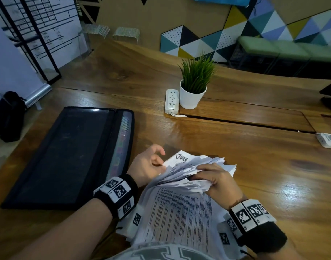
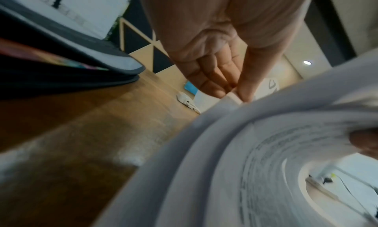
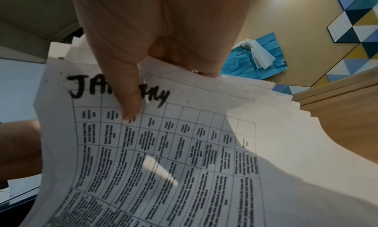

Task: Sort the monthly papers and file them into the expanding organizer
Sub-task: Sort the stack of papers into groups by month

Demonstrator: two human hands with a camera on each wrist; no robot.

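A thick stack of white printed papers (image 1: 179, 207) lies bent upward in front of me, over the table's near edge. My right hand (image 1: 215, 180) grips the fanned far ends of the sheets, thumb on top; in the right wrist view the thumb (image 3: 128, 99) presses a sheet marked "January" (image 3: 163, 157). My left hand (image 1: 151, 164) pinches the corner of a sheet marked "July" (image 1: 182, 158); the left wrist view shows that pinch (image 2: 235, 96) on the paper edge (image 2: 225, 149). The black expanding organizer (image 1: 67, 158) lies flat and zipped to the left, coloured tabs showing along its right side.
A potted green plant (image 1: 193, 85) and a white power strip (image 1: 171, 101) stand mid-table beyond the papers. A small white object (image 1: 329, 140) sits at the right edge. A cable slot (image 1: 245, 122) runs across the wooden table (image 1: 254, 166).
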